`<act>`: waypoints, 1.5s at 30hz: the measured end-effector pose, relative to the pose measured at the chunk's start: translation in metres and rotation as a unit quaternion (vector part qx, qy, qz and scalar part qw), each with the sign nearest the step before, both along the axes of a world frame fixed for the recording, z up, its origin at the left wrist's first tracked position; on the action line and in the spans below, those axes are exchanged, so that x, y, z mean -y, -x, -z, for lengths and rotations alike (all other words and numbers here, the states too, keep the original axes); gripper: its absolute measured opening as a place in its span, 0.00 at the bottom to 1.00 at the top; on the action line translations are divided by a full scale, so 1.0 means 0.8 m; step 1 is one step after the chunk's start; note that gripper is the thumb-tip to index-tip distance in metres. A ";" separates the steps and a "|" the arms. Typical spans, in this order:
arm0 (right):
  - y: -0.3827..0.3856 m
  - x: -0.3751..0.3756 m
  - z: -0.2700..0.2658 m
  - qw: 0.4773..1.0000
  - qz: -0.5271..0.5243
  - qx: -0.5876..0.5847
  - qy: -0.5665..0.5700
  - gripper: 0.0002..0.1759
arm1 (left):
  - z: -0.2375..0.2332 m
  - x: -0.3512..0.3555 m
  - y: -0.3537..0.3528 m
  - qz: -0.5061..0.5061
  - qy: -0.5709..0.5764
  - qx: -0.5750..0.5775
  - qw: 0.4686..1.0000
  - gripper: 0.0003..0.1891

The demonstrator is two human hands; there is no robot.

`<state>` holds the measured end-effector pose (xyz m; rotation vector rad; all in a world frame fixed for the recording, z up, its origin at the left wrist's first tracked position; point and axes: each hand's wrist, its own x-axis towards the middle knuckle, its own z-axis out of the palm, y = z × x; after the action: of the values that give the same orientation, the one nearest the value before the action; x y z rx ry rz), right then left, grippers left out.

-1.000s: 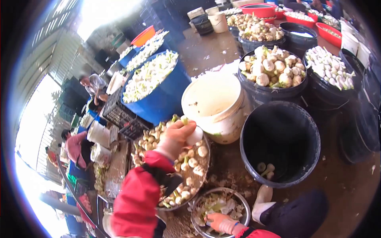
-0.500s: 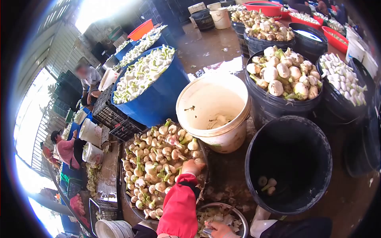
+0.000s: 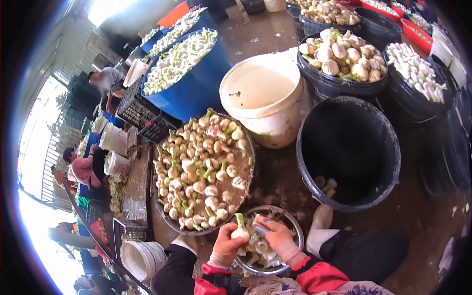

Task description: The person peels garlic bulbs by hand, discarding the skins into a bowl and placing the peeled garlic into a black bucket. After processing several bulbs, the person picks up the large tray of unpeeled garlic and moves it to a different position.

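Observation:
My left hand (image 3: 226,245), in an orange glove, is closed around a garlic bulb (image 3: 240,234) with its green stem pointing up. My right hand (image 3: 279,238), also gloved, grips a small knife (image 3: 261,228), partly hidden by the fingers, close to the bulb. Both hands are above a metal bowl (image 3: 299,231) of peelings (image 3: 260,250). Just beyond, a wide round tray (image 3: 252,169) holds many garlic bulbs (image 3: 189,165) with cut stems. A black bucket (image 3: 391,169) to the right has a few bulbs (image 3: 326,186) at its bottom.
A pale bucket (image 3: 278,129) stands behind the tray, beside a blue barrel (image 3: 204,81) heaped with trimmed garlic. Full black buckets (image 3: 339,88) are at the back right. Black crates (image 3: 142,115) and white buckets (image 3: 116,163) stand left, where people (image 3: 83,167) sit.
My left hand has come back from the tray to the bowl, now with a garlic bulb in it. My right hand has risen with the knife towards the bulb. The view has tilted down.

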<state>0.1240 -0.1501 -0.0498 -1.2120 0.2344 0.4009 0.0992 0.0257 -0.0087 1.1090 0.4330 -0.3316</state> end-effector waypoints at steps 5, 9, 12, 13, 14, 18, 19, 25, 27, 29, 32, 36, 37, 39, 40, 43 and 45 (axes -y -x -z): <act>0.021 -0.019 0.003 0.985 -0.131 0.031 0.112 0.24 | 0.004 0.029 0.048 0.094 -0.539 0.169 0.819 0.33; 0.032 -0.021 -0.016 0.980 -0.101 0.052 0.162 0.20 | -0.012 0.063 0.055 0.075 -0.683 0.237 0.686 0.29; 0.035 -0.024 -0.001 0.974 -0.081 0.069 0.198 0.19 | -0.020 0.056 0.054 0.088 -0.629 0.232 0.736 0.29; 0.034 -0.024 0.002 0.974 -0.083 0.072 0.198 0.19 | -0.022 0.050 0.053 0.049 -0.440 0.135 0.886 0.28; 0.033 -0.022 0.004 0.979 -0.082 0.101 0.158 0.19 | -0.023 0.043 0.053 0.004 -0.219 0.030 0.975 0.27; 0.027 -0.009 -0.017 0.985 -0.081 0.152 0.009 0.20 | -0.028 0.023 0.058 -0.130 0.256 0.009 0.958 0.21; 0.025 -0.012 -0.020 0.992 -0.083 0.074 -0.061 0.20 | -0.028 0.023 0.060 -0.127 0.259 0.010 0.957 0.21; 0.030 -0.016 -0.032 0.993 -0.111 -0.016 -0.033 0.20 | -0.014 0.034 0.070 -0.070 -0.096 0.007 0.993 0.26; 0.035 -0.023 -0.015 0.994 -0.097 0.015 0.045 0.20 | -0.012 0.033 0.069 -0.071 -0.035 0.015 0.997 0.26; 0.036 -0.025 -0.017 0.994 -0.084 0.020 0.073 0.20 | -0.011 0.032 0.069 -0.071 0.025 0.025 0.997 0.27; 0.037 -0.018 -0.025 0.989 -0.070 0.087 0.099 0.18 | -0.014 0.033 0.067 -0.081 0.113 0.037 0.990 0.27; 0.035 -0.017 -0.008 0.993 -0.038 0.112 -0.020 0.18 | -0.029 0.031 0.062 -0.131 0.327 0.001 0.936 0.27; 0.033 -0.013 -0.020 0.993 -0.057 0.070 -0.073 0.22 | -0.026 0.029 0.062 -0.135 0.328 0.007 0.935 0.27; 0.030 -0.017 -0.014 0.982 -0.056 0.019 -0.179 0.25 | -0.013 0.024 0.066 -0.142 0.247 -0.002 0.959 0.30; 0.031 -0.015 -0.022 0.982 -0.058 0.019 -0.179 0.25 | -0.007 0.023 0.069 -0.143 0.247 -0.001 0.958 0.30; 0.035 -0.013 -0.037 0.965 -0.104 -0.110 -0.214 0.24 | -0.009 0.031 0.072 -0.101 -0.051 0.027 0.993 0.39; 0.045 -0.020 -0.037 0.981 -0.125 -0.078 -0.129 0.22 | 0.000 0.026 0.060 -0.149 -0.001 0.008 0.989 0.39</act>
<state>0.0883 -0.1340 -0.0200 -0.9568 0.1583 0.7259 0.0516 0.0051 -0.0086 1.0298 0.5764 -0.0589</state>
